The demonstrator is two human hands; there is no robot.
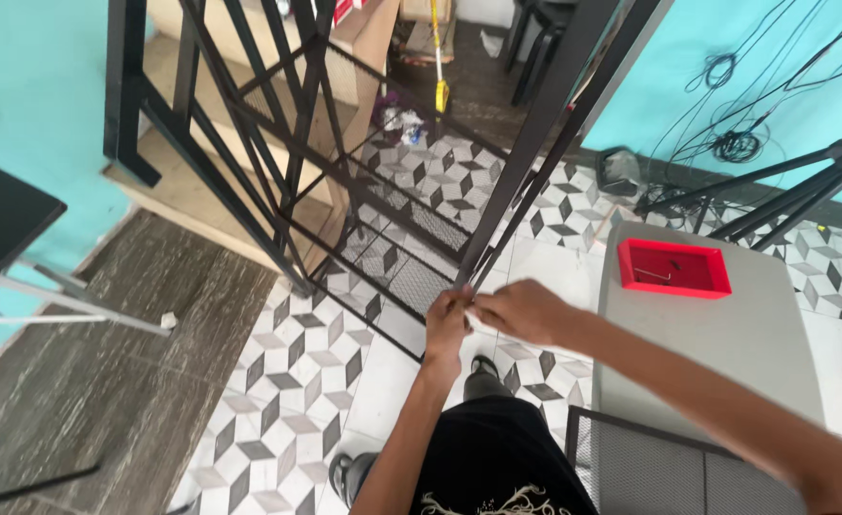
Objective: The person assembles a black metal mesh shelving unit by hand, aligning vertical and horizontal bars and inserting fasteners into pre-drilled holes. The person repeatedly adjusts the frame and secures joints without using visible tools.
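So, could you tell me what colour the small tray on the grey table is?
Red tray, plainest in the head view.

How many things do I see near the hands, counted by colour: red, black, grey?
Red: 1, the red tray
Black: 2, the black metal rack frame, which both hands touch, and the black mesh panel
Grey: 1, the grey table
Total: 4
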